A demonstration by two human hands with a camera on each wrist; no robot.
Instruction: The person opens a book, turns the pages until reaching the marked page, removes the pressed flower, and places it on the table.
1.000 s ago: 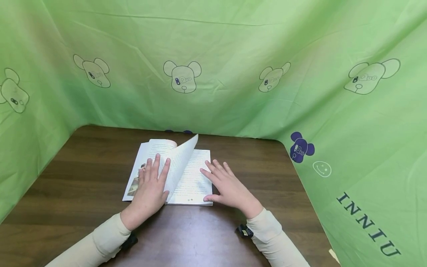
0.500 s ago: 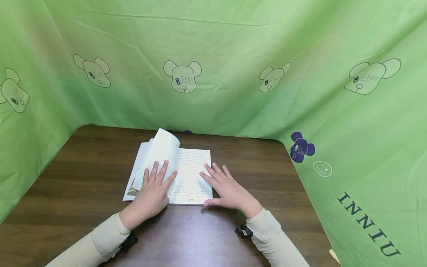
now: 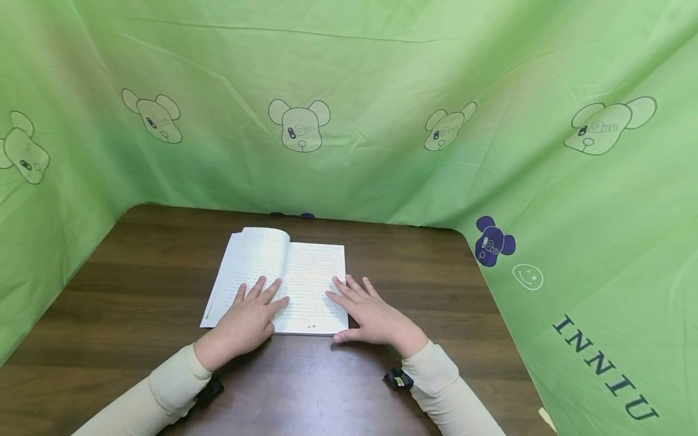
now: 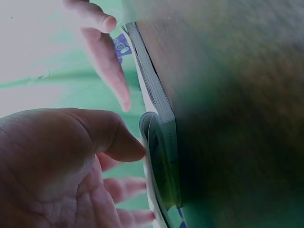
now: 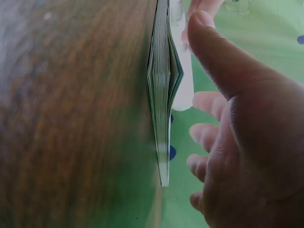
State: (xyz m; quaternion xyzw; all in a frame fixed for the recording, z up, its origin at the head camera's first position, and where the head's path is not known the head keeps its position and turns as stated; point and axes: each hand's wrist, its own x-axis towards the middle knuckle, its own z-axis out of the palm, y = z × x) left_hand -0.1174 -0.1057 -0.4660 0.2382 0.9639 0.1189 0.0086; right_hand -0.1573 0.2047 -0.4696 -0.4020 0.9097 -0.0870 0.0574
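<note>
An open book point(image 3: 313, 272) with printed text lies on the table, its left pages bulging up near the spine. The left hand point(image 3: 245, 321), fingers spread and straight, rests on the lower part of the left page. In the left wrist view its thumb and fingertips touch the page of the book point(image 4: 151, 76). Over the book's lower right edge hovers the right hand point(image 3: 376, 315), fingers spread. The right wrist view has these fingers point(image 5: 204, 137) apart from the page block point(image 5: 161, 85), holding nothing.
The brown wooden table point(image 3: 436, 272) extends around the book. A green cloth point(image 3: 371, 121) printed with bear heads hangs behind and at both sides. Black wrist devices point(image 3: 399, 379) sit under the light sleeves point(image 3: 436, 369).
A raised page has swung over to the left and now lies flat, covering the picture there. The left hand has slid slightly down; the right hand has barely moved.
</note>
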